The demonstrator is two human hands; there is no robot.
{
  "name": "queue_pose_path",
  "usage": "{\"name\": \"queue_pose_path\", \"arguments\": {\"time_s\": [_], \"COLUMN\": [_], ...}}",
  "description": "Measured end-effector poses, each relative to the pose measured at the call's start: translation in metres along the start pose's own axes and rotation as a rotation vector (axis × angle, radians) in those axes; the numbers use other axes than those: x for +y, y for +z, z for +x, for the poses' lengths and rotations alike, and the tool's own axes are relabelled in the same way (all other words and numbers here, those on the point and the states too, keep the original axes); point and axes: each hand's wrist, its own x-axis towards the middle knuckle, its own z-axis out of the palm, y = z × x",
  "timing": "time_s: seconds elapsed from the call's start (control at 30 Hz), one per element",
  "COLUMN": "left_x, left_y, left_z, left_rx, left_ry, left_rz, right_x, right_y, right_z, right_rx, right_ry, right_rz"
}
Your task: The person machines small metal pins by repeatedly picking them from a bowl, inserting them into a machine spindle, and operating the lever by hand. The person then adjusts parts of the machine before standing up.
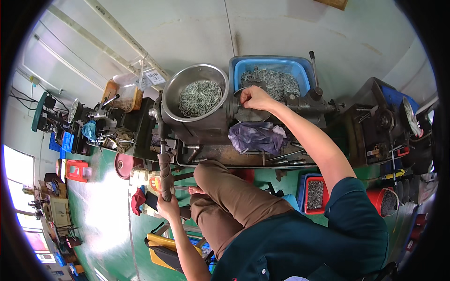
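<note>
My left hand (168, 206) is wrapped round the lower end of a long upright lever (164, 166) with a brown wrapped grip, on the left of a bench lathe (197, 131). The fingers of my right hand (255, 98) are pinched together at the lathe's spindle; whatever they hold is too small and hidden to make out. Left of that hand, a steel bowl (171, 91) holds a heap of small metal pins. Behind it, a blue plastic basket (300, 63) contains more small metal parts. A stained purple cloth (255, 138) hangs just below my right hand.
Loose tools lie in the metal tray (220, 159) under the lathe. More machines (384, 122) stand to the right and left. On the green floor (101, 206) are a red bin of metal bits (326, 187), a red bucket (376, 196) and a red stool (77, 171).
</note>
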Motion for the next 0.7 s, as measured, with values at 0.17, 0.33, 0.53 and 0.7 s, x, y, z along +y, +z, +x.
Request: {"name": "queue_pose_path", "arguments": {"time_s": [0.17,0.33,0.53,0.7], "left_x": [-0.005,0.001,-0.003,-0.035], "left_y": [-0.001,-0.003,-0.004,-0.014], "left_z": [0.000,-0.001,0.007,0.051], "left_rx": [0.004,0.012,-0.012,0.023], "left_ry": [-0.011,-0.006,-0.004,0.031], "left_rz": [0.013,0.025,0.050,0.121], "right_x": [0.002,0.010,0.004,0.001], "right_y": [0.004,0.007,0.007,0.007], "right_z": [0.003,0.009,0.007,0.008], "right_rx": [-0.003,0.005,0.049,0.056], "right_ry": [-0.022,-0.053,-0.091,-0.096], "right_rz": [0.027,0.063,0.009,-0.025]}}
